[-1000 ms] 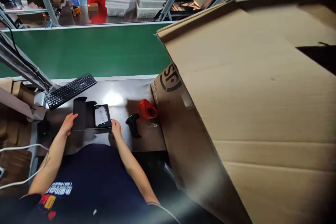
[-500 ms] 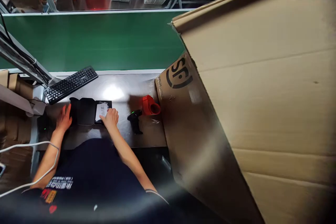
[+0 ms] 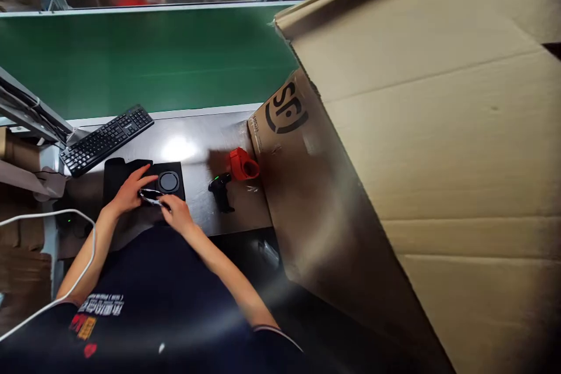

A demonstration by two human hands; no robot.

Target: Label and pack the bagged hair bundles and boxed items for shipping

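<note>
A flat black box (image 3: 131, 178) lies open on the dark worktable (image 3: 205, 140), showing a round black disc (image 3: 169, 181) in its tray. My left hand (image 3: 131, 190) rests on the box's left part, fingers curled. My right hand (image 3: 175, 213) is at the box's near edge. Between the two hands I hold a small dark item with a white shine (image 3: 151, 196); what it is cannot be told.
A black handheld scanner (image 3: 221, 190) and a red tape dispenser (image 3: 243, 166) lie right of the box. A black keyboard (image 3: 107, 139) sits at back left. A very large cardboard carton (image 3: 416, 158) fills the right. A green conveyor belt (image 3: 144, 61) runs behind.
The white-labelled sheet that covered the box's right half is gone and the round disc now shows. Both hands have come together at the box's near edge around a small item.
</note>
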